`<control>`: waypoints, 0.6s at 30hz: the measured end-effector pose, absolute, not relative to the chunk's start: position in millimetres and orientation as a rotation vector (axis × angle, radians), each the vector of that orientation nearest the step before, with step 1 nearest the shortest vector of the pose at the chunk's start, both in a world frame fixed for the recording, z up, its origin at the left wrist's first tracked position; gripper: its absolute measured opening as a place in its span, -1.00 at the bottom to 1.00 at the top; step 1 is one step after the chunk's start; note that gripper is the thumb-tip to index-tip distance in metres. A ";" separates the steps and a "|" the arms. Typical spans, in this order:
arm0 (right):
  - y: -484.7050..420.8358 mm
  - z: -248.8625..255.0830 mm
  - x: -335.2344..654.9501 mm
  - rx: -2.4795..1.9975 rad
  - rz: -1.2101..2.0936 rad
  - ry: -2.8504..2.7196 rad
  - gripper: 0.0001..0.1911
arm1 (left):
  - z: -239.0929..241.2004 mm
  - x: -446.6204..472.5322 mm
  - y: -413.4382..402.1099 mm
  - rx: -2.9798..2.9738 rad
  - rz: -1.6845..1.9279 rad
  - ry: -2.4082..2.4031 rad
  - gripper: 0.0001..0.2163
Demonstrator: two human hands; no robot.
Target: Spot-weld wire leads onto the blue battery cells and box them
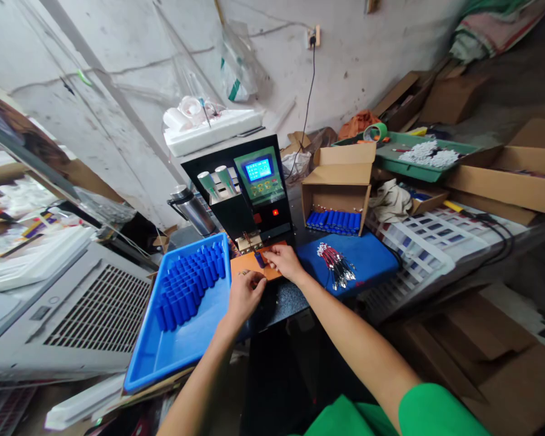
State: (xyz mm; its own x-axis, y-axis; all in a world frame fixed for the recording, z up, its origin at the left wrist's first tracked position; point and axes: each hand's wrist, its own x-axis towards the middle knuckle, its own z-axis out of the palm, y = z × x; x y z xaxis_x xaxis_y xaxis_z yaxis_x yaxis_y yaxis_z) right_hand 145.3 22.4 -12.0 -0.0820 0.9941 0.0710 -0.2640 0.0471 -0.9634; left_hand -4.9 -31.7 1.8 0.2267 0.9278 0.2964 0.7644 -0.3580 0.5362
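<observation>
Smooth, dark-blue cyl. cell (260, 260) sits on the flat orange plate (241, 263), right by the boxy black machine's (257, 209) metal tips. Glossy plastic tray (195, 339) to the L, w/ rows of slim blue cylinders (181, 290). R hand (284, 260): thumb & index bunched at the cell's R side; can't tell if they grip it. L hand (245, 293): fingers curled, nr the cell's lower L, contents hidden.
</observation>
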 end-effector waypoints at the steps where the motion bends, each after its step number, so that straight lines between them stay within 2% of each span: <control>1: 22.2 -11.9 146.0 -0.928 1.345 -1.107 -0.66 | 0.4 -4.8 -31.0 2.223 0.845 1.587 -0.85; 7: 17.5 -14.9 154.4 -0.842 1.394 -1.269 -0.72 | 3.3 -9.3 -24.6 2.248 0.799 1.580 -0.85; 13: 14.3 -20.6 153.3 -0.770 1.296 -1.484 -0.82 | 7.1 -8.9 -20.5 2.278 0.782 1.601 -0.89; 18: 13.5 -16.9 154.9 -0.792 1.306 -1.359 -0.80 | 8.6 -6.7 -27.4 2.277 0.973 1.590 -0.94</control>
